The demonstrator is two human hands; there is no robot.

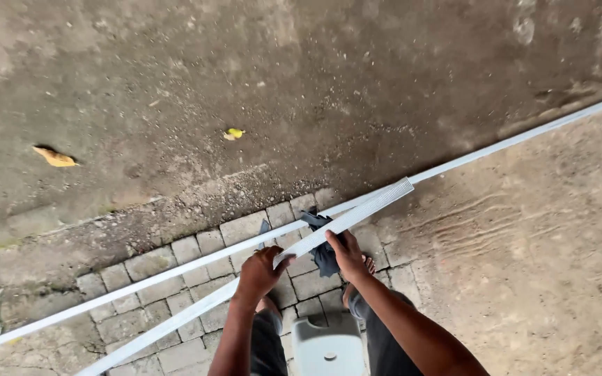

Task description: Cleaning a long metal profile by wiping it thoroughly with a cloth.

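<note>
Over brick paving [175, 257] beside a concrete floor [245, 83], a seated person's left hand [258, 273] closes its fingers around a white ribbed strip [343, 221], while the right hand [348, 254] presses a dark cloth [323, 259] to it; a longer white strip [524, 136] lies just behind, a grey stool [329, 346] below

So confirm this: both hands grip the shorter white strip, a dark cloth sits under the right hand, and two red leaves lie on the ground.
Wrong on the leaves: in the head view they are yellow, not red. Both hands, left and right, do grip the white strip, with the dark cloth under the right.
</note>
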